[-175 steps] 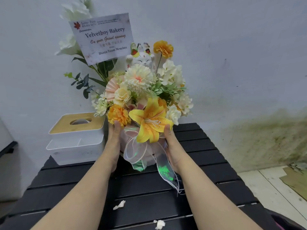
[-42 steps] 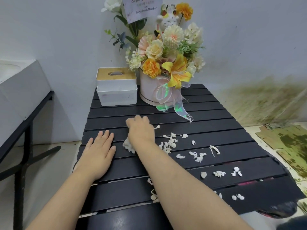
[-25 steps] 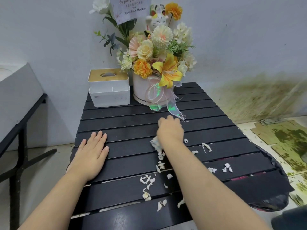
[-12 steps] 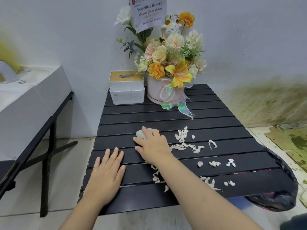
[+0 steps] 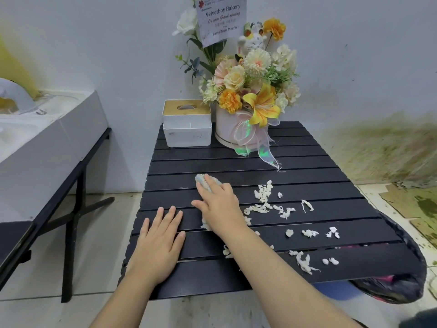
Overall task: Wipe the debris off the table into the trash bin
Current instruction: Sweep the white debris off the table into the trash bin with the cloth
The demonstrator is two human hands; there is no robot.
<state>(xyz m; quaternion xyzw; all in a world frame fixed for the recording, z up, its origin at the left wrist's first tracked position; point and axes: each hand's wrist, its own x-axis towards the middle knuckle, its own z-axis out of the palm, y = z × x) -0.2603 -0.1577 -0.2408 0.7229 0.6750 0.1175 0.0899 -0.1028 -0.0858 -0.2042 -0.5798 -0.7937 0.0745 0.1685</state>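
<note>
White debris (image 5: 262,194) is being scattered in small shreds over the black slatted table (image 5: 307,166); the black-lined trash bin (image 5: 402,278) is being kept under its right edge.

Head view; looks down, near table (image 5: 236,166)

— Any text I can read from here?
— Only the white card (image 5: 221,18) standing in the flower arrangement (image 5: 254,84): I read "Velvetboy Bakery", then "On your Grand opening", and lower down "Team Member". A red maple-leaf mark sits in its corner.
— The smaller lines?
— Too small for me.
</note>
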